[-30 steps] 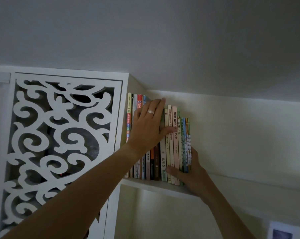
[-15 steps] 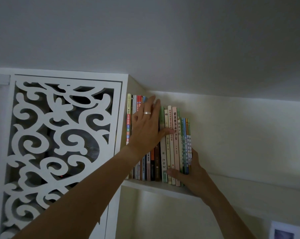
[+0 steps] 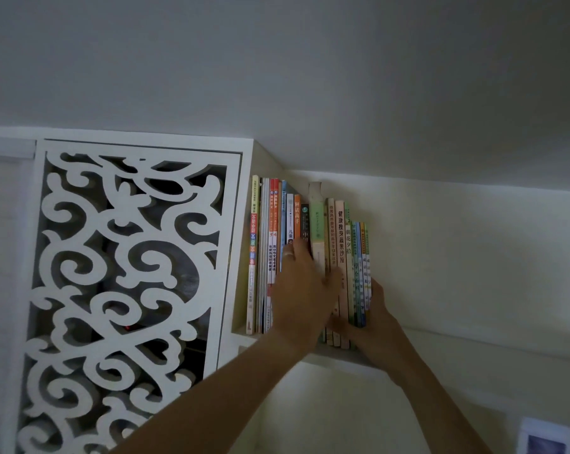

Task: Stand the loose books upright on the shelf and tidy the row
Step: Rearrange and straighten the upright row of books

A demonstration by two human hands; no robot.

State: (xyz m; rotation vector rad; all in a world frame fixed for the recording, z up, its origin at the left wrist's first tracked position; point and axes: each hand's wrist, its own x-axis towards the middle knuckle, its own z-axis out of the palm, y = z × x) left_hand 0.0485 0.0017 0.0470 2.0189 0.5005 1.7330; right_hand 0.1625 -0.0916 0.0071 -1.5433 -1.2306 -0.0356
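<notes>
left hand (image 3: 301, 290): fingers straight, flat on the spines, ring on one finger | right hand (image 3: 373, 326): thumb and fingers curled round the row's right end | books (image 3: 341, 257): upright on white shelf (image 3: 339, 354), beside the scroll-cut panel (image 3: 119, 290)

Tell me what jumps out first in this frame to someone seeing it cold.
The row of upright books packed at the left end of a high shelf, just under the ceiling. Two bare arms reach up: the left hand, wearing a ring, lies over the spines, while the right hand braces the row's right end. Left of it, a white scrollwork panel.
</notes>
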